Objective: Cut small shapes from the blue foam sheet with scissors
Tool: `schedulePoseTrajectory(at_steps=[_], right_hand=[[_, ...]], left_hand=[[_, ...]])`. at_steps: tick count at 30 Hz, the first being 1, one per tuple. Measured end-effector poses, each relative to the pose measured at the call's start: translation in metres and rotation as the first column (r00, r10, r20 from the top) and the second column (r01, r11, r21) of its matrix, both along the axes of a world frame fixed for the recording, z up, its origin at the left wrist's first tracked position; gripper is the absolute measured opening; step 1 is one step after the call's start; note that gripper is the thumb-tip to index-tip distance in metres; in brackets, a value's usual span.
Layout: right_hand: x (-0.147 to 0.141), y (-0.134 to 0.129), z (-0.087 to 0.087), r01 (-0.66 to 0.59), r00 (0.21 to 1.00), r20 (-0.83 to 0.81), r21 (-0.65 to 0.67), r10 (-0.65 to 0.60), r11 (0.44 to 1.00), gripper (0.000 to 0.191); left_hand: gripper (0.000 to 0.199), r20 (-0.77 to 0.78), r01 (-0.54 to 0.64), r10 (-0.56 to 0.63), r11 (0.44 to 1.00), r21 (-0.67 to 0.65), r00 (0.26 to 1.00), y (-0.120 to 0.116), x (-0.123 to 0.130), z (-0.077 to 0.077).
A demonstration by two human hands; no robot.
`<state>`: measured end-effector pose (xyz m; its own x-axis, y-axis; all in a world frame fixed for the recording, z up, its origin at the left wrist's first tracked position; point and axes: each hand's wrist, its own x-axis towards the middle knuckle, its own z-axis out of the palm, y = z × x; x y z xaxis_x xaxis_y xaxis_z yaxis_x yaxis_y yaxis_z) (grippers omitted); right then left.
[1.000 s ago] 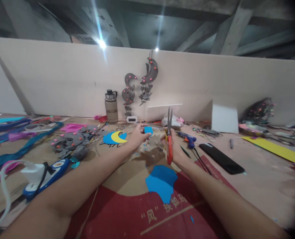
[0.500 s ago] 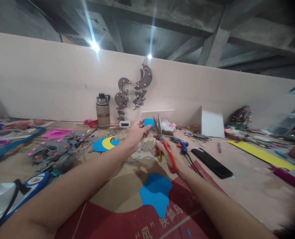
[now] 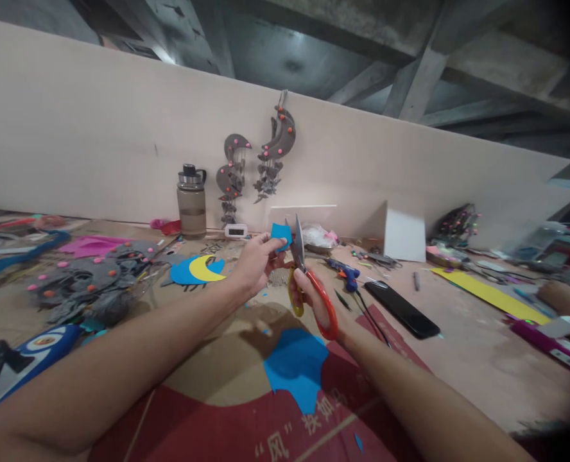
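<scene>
- Blue pc [image 3: 281, 236] is pinched in L hand's [image 3: 257, 262] grip, thumb vs. fingers; it's held up over the desk [image 3: 487, 372], approx. same spot as 0.5 s ago.
- Scissors [image 3: 304, 264] are gripped in R hand [image 3: 314, 300], fingers wrapped round the red & yellow handles; blades are parted, pointed up.
- Main diff.: 1 s ago scissors were held clear of the pc; 0.5 s ago blades were just beside it; now its R edge is overlapped w/ one blade, whose tip shows behind/above. Whether any cut has been made can't be told.
- Blue sheet [image 3: 297, 366] is left lying on the cardboard [image 3: 203, 378] below the hands, unmoved; a blue scrap [image 3: 358, 443] is seen nearer the bottom edge.
- Yellow moon [image 3: 206, 269] is laid on blue backing, L of the hands, as before.
- Glue gun [image 3: 348, 277] & phone [image 3: 400, 309] are left in place to the R; bottle [image 3: 191, 208] & clock [image 3: 235, 231] likewise at the back.
- View has been shifted slightly: ceiling lamps seen earlier are now mostly hidden; at far R, more of another person's hand [image 3: 567, 301] is shown, near a magenta device [image 3: 549, 344].
</scene>
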<state>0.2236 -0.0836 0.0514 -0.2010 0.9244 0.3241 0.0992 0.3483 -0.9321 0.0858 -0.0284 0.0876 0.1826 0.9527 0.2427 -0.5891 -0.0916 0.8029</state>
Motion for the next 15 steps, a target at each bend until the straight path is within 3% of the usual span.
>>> schedulePoseTrajectory(at_steps=[5, 9, 12, 15], right_hand=[[-0.003, -0.003, 0.002, 0.01, 1.0, 0.017, -0.023, -0.009, 1.0, 0.039], [-0.001, 0.007, 0.0, 0.137, 0.991, 0.005, -0.082, -0.137, 0.987, 0.034], [0.003, 0.014, 0.0, 0.284, 0.958, 0.037, -0.028, -0.283, 0.958, 0.036], [0.004, 0.01, 0.004, 0.308, 0.93, 0.174, 0.11, -0.323, 0.945, 0.033]], left_hand=[[0.022, -0.026, -0.021, 0.021, 0.999, 0.027, 0.999, -0.002, -0.007, 0.003], [0.023, -0.049, -0.101, 0.103, 0.994, 0.038, 0.993, -0.004, -0.004, -0.003], [0.026, -0.098, -0.001, 0.006, 0.999, 0.05, 0.995, -0.013, 0.004, -0.011], [0.027, -0.164, 0.153, -0.15, 0.988, 0.005, 0.975, -0.023, 0.01, -0.016]])
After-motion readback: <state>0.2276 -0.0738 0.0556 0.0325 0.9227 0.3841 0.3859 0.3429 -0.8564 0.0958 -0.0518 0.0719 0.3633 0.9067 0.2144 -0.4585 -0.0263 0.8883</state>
